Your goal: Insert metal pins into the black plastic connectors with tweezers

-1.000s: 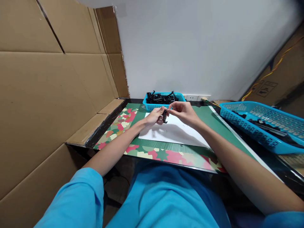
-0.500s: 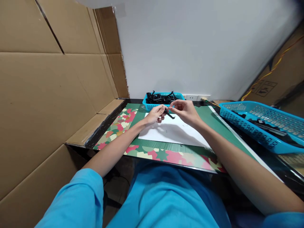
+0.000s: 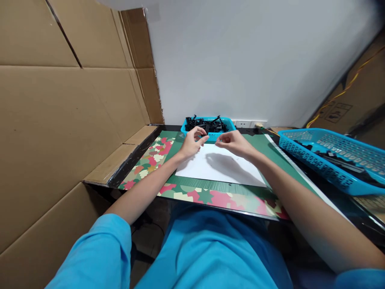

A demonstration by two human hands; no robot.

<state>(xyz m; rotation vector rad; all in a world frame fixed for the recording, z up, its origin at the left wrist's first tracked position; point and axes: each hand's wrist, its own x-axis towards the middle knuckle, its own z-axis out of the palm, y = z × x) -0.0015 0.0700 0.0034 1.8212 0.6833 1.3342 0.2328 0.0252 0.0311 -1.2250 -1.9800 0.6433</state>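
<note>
My left hand (image 3: pixel 190 145) is over the left part of a white sheet (image 3: pixel 225 168), its fingers curled round a black plastic part (image 3: pixel 204 135) that is mostly hidden. To its right, my right hand (image 3: pixel 236 143) is pinched above the back of the sheet; whatever its fingertips hold is too small to make out. A gap separates the two hands. Just behind them is a blue basket (image 3: pixel 213 136) heaped with black plastic parts (image 3: pixel 197 123).
A larger blue basket (image 3: pixel 319 162) with long black parts stands at the right. Cardboard (image 3: pixel 60 120) walls off the left side. The green mat (image 3: pixel 270 152) has a patterned border. A wall socket (image 3: pixel 243 124) and yellow cable are at the back.
My hands have moved apart. The black part, which pointed towards the front right between them, is now mostly hidden at my left fingers, and my left hand has turned upward.
</note>
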